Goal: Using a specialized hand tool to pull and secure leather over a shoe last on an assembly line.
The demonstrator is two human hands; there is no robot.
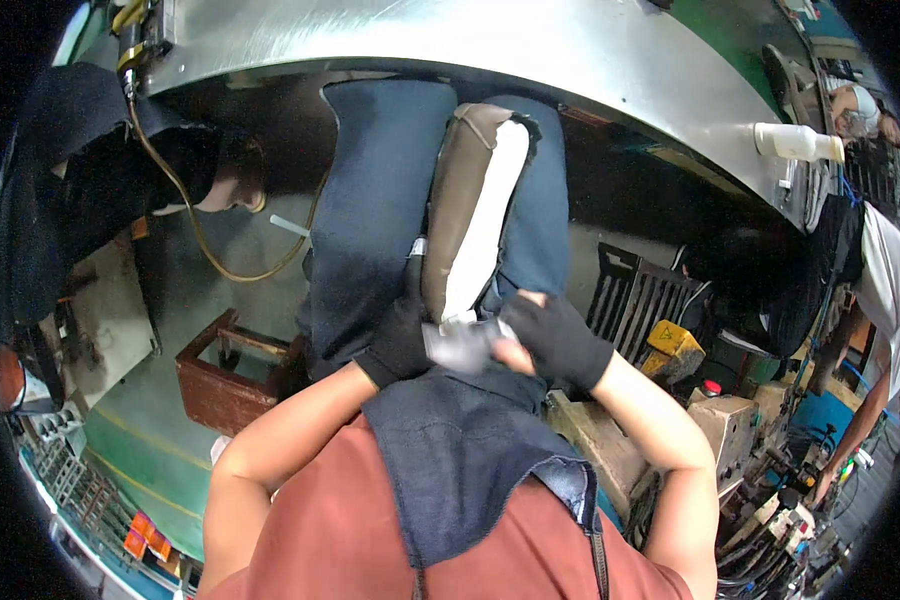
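Note:
A long padded piece (457,215) lies lengthwise over my lap, with a brown cover on its left and a white strip (492,215) along its right. Both my hands wear black gloves and are close to its lower end. My left hand (402,338) is beside that end, its fingers dark and hard to make out. Curled fingers and bare fingertips show on my right hand (550,335). Between the hands is a greyish-white thing (457,347), smeared by motion; its kind does not show. What the right fingers grip cannot be made out.
A metal worktable (450,45) curves across in front of my knees, with a translucent bottle (795,142) at its right. A brown hose (185,200) hangs at left above a wooden stool frame (232,375). Machine parts and a yellow box (673,345) are at right. Other people are nearby.

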